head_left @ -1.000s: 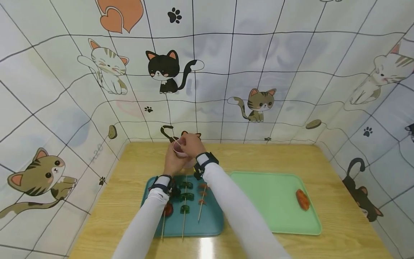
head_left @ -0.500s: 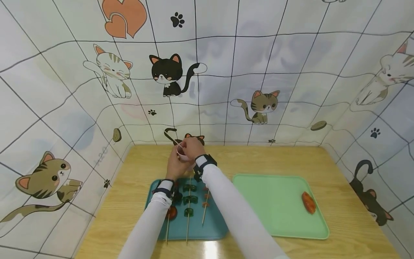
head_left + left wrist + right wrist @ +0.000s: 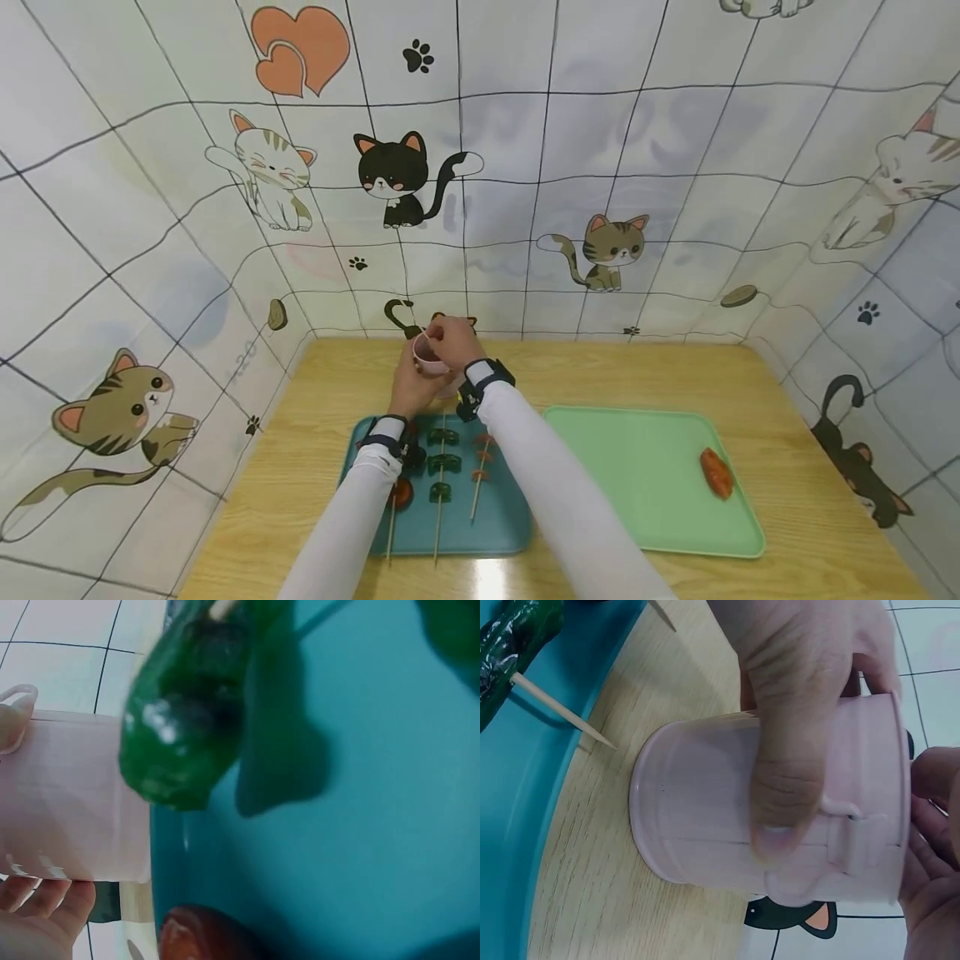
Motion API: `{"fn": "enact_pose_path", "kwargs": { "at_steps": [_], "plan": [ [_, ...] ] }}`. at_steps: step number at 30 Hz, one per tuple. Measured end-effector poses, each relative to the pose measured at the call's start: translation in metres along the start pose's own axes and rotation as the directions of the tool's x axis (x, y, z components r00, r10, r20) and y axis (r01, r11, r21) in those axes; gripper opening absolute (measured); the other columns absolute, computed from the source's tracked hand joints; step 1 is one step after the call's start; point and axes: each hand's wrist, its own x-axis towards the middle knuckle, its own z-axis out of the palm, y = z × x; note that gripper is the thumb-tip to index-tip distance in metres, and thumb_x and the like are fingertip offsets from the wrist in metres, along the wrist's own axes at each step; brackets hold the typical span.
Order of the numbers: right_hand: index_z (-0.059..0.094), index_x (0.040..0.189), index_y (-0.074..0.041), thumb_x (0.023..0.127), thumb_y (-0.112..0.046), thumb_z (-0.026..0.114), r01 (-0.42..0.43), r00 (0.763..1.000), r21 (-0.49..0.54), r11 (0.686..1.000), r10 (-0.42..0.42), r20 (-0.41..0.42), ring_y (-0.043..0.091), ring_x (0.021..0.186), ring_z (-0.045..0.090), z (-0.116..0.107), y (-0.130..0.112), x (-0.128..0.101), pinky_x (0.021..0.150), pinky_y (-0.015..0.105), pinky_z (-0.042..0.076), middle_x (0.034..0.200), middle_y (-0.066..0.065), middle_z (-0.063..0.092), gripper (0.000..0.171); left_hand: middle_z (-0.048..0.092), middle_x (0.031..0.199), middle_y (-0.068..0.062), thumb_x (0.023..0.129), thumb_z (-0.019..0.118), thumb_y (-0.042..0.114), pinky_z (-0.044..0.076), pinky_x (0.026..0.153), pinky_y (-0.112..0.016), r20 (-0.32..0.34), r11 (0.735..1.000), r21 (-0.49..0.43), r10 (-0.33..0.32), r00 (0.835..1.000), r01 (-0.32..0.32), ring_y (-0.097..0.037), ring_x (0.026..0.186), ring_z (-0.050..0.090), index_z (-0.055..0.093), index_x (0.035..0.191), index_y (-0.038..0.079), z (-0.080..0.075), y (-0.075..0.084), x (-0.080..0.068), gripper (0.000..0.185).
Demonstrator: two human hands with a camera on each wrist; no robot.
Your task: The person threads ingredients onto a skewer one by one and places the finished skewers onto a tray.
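Centrally, just above the middle of the head view, both hands met on a small pink bucket [image 3: 429,357] at the far edge of the counter [image 3: 675,375], beyond the teal tray [image 3: 495,521]. The left hand [image 3: 411,385] was wrapped round the bucket's side from below; the right hand [image 3: 453,340] came from above, thumb pressed on the wall beside the handle lug in the right wrist view, so both were clamped on it. In that view the bucket [image 3: 772,817] lay tipped, its long axis horizontal, base at frame left. Three skewers [image 3: 438,500] lay lengthwise on the teal tray below the hands. A sausage piece [image 3: 716,472] sat on the green tray [image 3: 637,517] at right.
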Motion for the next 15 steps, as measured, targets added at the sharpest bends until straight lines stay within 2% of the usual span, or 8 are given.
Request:
{"fn": "enact_pose_path", "kwargs": {
  "at_steps": [8, 12, 15],
  "plan": [
    [0.071, 0.111, -0.006, 0.099, -0.014, 0.066, 0.027, 0.994, 0.147, 0.989, -0.01, -0.11, 0.02, 0.097, 0.069, -0.033, -0.008, -0.006, 0.087, 0.034, 0.058, 0.105, 0.008, 0.074, 0.015, 0.05, 0.148, -0.016, 0.077, 0.091, 0.023, 0.047, 0.109, -0.057, 0.007, 0.995, -0.092, 0.046, 0.999, -0.045, -0.035, 0.133, 0.053, 0.035, 0.154, 0.011, -0.002, 0.004, 0.003, 0.096],
    [0.071, 0.109, -0.009, 0.099, -0.016, 0.066, 0.058, 0.982, 0.177, 0.982, -0.024, -0.19, 0.019, 0.099, 0.071, -0.054, -0.011, -0.01, 0.088, 0.034, 0.058, 0.103, 0.006, 0.075, 0.013, 0.05, 0.147, -0.015, 0.074, 0.095, 0.024, 0.046, 0.11, -0.056, 0.024, 0.994, -0.109, 0.028, 0.999, -0.025, -0.034, 0.134, 0.054, 0.033, 0.155, 0.011, -0.004, 0.006, 0.005, 0.103],
    [0.071, 0.108, -0.01, 0.099, -0.017, 0.068, 0.071, 0.969, 0.21, 0.975, -0.017, -0.248, 0.019, 0.099, 0.071, -0.071, -0.011, -0.016, 0.086, 0.035, 0.059, 0.103, 0.006, 0.075, 0.012, 0.042, 0.156, -0.015, 0.072, 0.096, 0.03, 0.041, 0.115, -0.057, 0.038, 0.995, -0.094, -0.013, 0.999, 0.016, -0.033, 0.142, 0.047, 0.025, 0.16, 0.01, -0.007, 0.012, 0.004, 0.114]
  ]
}}
